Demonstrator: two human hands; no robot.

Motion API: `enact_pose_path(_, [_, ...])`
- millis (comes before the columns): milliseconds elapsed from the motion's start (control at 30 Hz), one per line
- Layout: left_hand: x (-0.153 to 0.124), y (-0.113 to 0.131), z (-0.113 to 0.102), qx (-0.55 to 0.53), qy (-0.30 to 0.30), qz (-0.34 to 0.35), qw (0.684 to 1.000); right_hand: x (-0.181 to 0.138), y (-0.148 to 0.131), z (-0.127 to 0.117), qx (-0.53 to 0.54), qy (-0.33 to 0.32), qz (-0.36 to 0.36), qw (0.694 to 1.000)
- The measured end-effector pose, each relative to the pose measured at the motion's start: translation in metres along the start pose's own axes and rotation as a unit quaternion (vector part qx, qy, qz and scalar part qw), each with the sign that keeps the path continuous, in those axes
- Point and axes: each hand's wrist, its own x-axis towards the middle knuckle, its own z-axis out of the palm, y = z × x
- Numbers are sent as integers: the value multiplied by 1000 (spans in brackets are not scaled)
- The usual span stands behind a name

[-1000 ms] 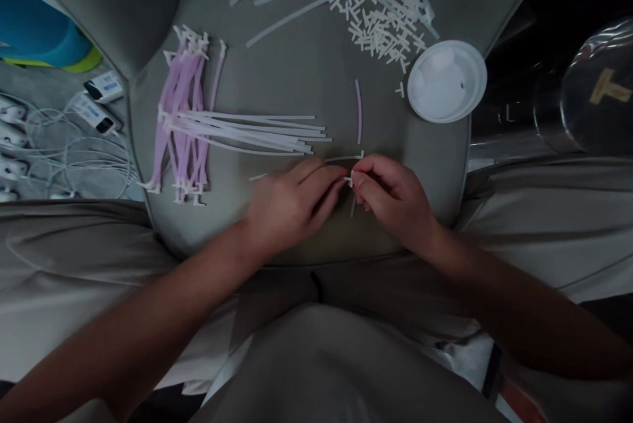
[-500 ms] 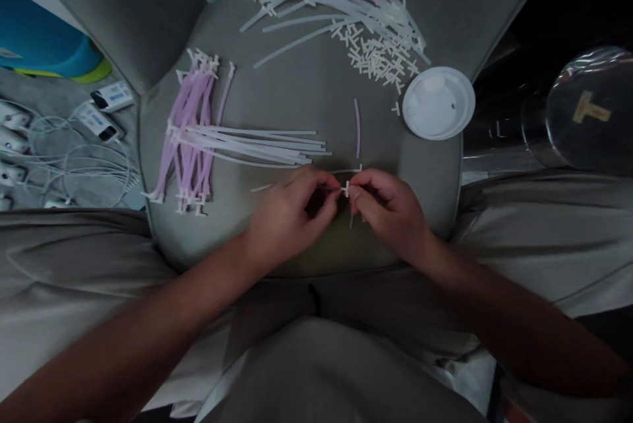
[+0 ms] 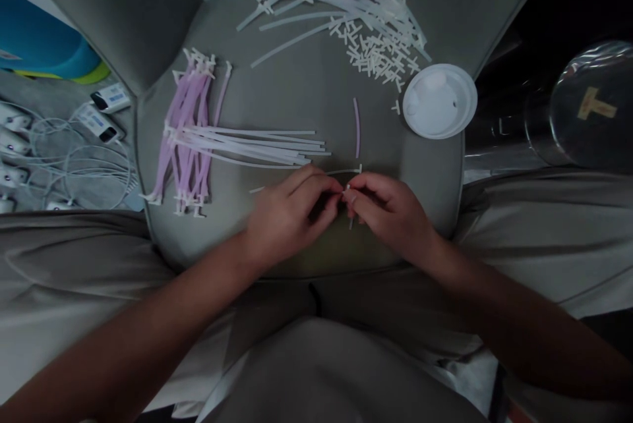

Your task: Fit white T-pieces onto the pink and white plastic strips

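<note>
We have both hands pinching at one small white connector (image 3: 347,190), low over the near part of the seat (image 3: 297,93). The right hand's (image 3: 395,212) grip presses it between thumb and forefinger; the left hand's (image 3: 291,209) fingertips are pressed together at its other side (whether a tube end is in there too, we cannot tell).

The piece is tiny and mostly covered by the fingers, so our likeliest trouble is a slip: push off-line or too hard, and it could pop out and drop towards the lap. A short tube end (image 3: 351,223) shows below the right fingers — snagging it might twist whatever it joins.

Just beyond the fingertips lies a thin tube (image 3: 341,171) with a connector at its tip; a careless knuckle could drag it. The bundle of clear tubes (image 3: 257,140) ends close to the left hand, so a jerk there might scatter it. The pink tube (image 3: 357,128) lies farther out — less exposed, we judge.
</note>
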Motion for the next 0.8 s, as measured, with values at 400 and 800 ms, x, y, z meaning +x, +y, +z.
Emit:
enact_pose_path(400, [3, -4, -2, -45, -8, -14, 999, 3, 0, -2, 30, -13, -13, 999])
enact_pose_path(800, [3, -6, 1, -50, 11, -4, 999, 4, 0, -7, 69, -66, -7, 995])
